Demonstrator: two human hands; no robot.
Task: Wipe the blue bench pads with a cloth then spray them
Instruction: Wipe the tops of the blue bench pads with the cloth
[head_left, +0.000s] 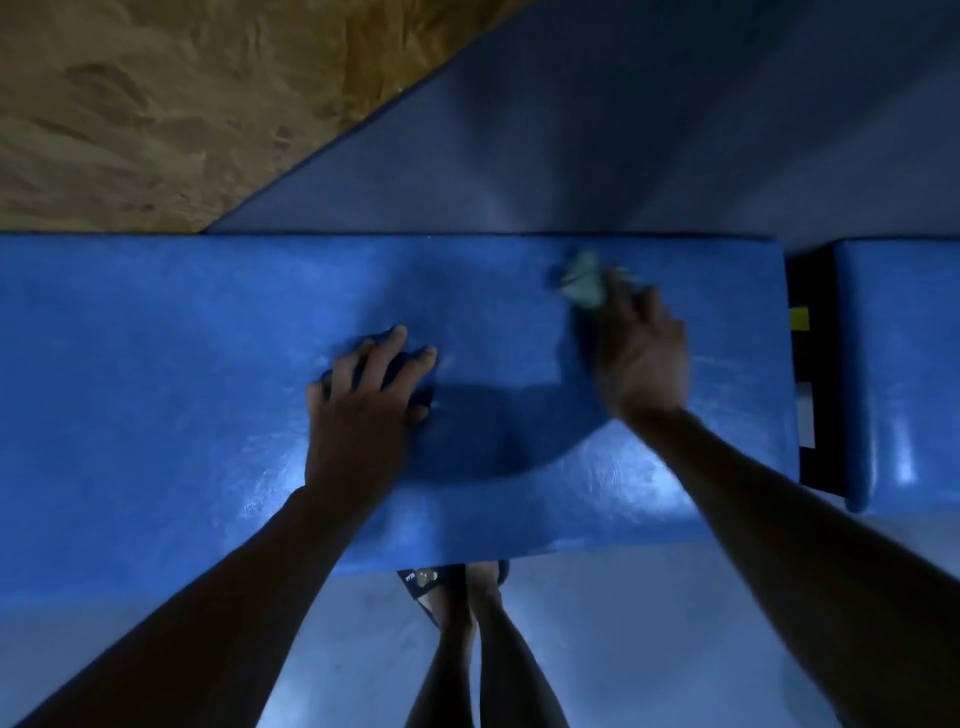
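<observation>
We got left hand (363, 384) flat on blue pad (182, 364), fingers spread, holding nothing. Right hand (644, 358) blurry, gripping pale cloth (582, 283) against pad near far right corner. Second pad (904, 364) just beside, label (800, 319) in gap unreadable. Sandal (421, 579) print too small to read.

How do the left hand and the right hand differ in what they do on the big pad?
1. The left hand lies flat with spread fingers and holds nothing; the right hand holds a pale cloth.
2. The left hand is sharp in the picture; the right hand is blurred.
3. The left hand is near the pad's middle; the right hand is nearer its right end and far edge.
Both touch the same blue pad.
</observation>
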